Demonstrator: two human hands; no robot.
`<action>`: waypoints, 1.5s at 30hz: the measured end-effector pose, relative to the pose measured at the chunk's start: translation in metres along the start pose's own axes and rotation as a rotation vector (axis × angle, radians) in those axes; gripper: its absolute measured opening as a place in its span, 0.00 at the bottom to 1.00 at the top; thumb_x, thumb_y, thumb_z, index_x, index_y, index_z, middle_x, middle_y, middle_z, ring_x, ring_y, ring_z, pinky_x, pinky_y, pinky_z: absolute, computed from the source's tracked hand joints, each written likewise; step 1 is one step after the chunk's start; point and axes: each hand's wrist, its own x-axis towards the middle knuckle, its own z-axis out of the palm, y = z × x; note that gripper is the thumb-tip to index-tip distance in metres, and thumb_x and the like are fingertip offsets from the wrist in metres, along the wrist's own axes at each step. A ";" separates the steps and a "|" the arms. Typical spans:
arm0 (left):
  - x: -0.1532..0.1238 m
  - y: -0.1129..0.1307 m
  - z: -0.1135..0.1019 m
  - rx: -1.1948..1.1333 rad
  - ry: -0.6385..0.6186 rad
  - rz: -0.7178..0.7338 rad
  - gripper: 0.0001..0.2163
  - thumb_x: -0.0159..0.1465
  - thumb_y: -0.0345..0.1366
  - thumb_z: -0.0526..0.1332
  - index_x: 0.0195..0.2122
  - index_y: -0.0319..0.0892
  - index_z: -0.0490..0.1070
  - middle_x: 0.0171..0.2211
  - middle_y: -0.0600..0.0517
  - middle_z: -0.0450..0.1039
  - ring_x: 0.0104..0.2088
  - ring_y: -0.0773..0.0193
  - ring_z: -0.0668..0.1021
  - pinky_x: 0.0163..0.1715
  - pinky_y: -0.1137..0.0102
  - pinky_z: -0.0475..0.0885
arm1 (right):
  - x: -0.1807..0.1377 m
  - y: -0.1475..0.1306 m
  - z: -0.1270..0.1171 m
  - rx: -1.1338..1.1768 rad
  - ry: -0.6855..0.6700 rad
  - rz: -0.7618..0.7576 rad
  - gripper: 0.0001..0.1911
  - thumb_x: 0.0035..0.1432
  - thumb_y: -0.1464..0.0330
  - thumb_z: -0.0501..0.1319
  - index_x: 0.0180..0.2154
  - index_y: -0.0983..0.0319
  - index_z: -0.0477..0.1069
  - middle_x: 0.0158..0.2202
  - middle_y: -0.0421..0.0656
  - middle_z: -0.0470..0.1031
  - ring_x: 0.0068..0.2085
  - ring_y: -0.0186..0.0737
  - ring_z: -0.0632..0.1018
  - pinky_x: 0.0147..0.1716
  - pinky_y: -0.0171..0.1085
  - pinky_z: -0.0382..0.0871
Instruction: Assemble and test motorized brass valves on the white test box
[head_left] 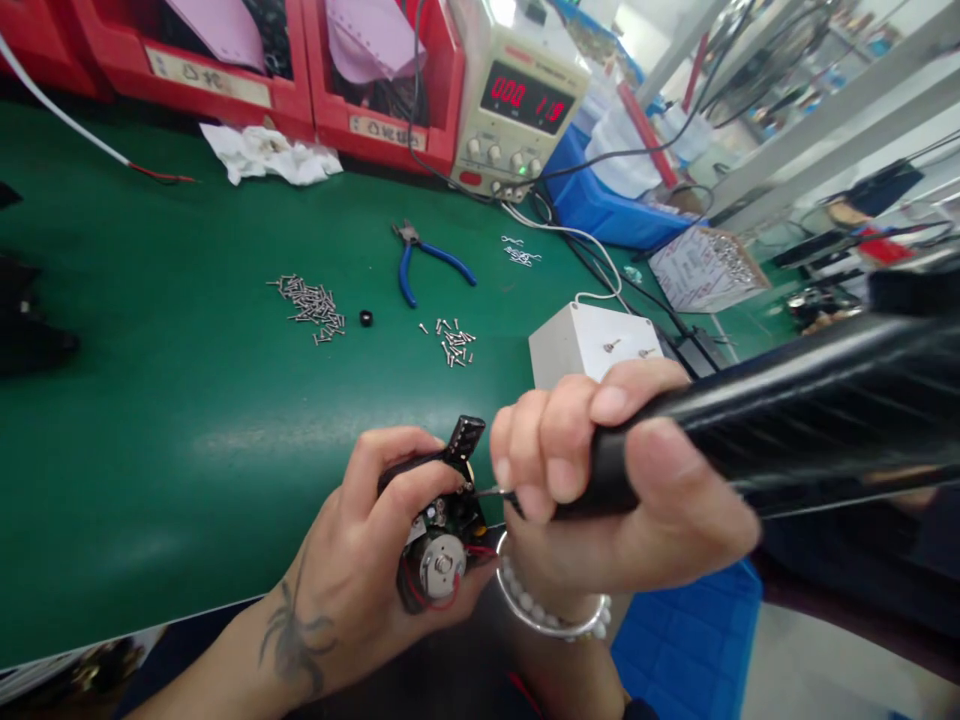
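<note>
My left hand (375, 530) is closed round a small black motor assembly (442, 565), whose round silver motor and red wires face up. A short black piece (466, 436) sticks up at its far end. In my right hand (577, 460) I grip a thick black power screwdriver (795, 410), tilted with its body toward the right edge. Its thin bit points left and reaches the assembly beside my left fingertips; what the tip meets is too small to make out. Beyond my hands lie a heap of long screws (309, 308), a smaller heap of short screws (454, 342) and a small black ring (365, 318).
Blue-handled cutters (427, 262) and bent metal clips (519, 252) lie on the green mat (187, 400). Red bins (285, 100), a power supply (517, 100) and a blue bin (600, 205) line the back. A white box (592, 340) with switches stands just beyond my right hand.
</note>
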 end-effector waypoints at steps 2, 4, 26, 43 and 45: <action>-0.001 0.001 0.001 0.022 -0.001 0.011 0.18 0.64 0.37 0.66 0.54 0.42 0.66 0.52 0.46 0.65 0.52 0.59 0.74 0.48 0.71 0.80 | 0.007 -0.005 -0.005 0.027 0.032 -0.015 0.12 0.65 0.71 0.58 0.31 0.60 0.57 0.18 0.31 0.57 0.16 0.27 0.64 0.17 0.31 0.64; -0.001 0.002 0.001 0.032 -0.006 0.034 0.21 0.64 0.36 0.67 0.56 0.40 0.65 0.52 0.45 0.65 0.52 0.59 0.74 0.47 0.72 0.80 | 0.013 -0.006 -0.008 0.045 0.052 -0.028 0.12 0.62 0.70 0.59 0.30 0.60 0.56 0.18 0.31 0.56 0.16 0.27 0.65 0.17 0.31 0.65; 0.003 0.001 0.001 0.054 -0.076 0.080 0.22 0.66 0.37 0.64 0.60 0.42 0.63 0.53 0.45 0.66 0.45 0.58 0.78 0.38 0.71 0.83 | 0.008 0.007 -0.001 -0.152 -0.039 0.140 0.17 0.67 0.63 0.60 0.30 0.59 0.55 0.21 0.32 0.59 0.18 0.28 0.66 0.17 0.31 0.63; 0.017 -0.008 -0.007 -0.021 -0.199 0.137 0.24 0.64 0.39 0.65 0.58 0.42 0.60 0.52 0.44 0.68 0.37 0.59 0.81 0.32 0.64 0.82 | 0.002 0.005 0.009 -0.138 -0.002 0.098 0.20 0.69 0.56 0.62 0.31 0.59 0.57 0.19 0.30 0.59 0.17 0.27 0.63 0.19 0.31 0.62; 0.015 -0.007 -0.006 -0.043 -0.171 0.117 0.23 0.64 0.39 0.66 0.57 0.42 0.60 0.52 0.44 0.68 0.39 0.58 0.81 0.33 0.64 0.82 | 0.002 -0.012 -0.008 -0.180 -0.011 0.067 0.19 0.68 0.51 0.61 0.33 0.58 0.63 0.19 0.30 0.61 0.17 0.27 0.63 0.17 0.30 0.61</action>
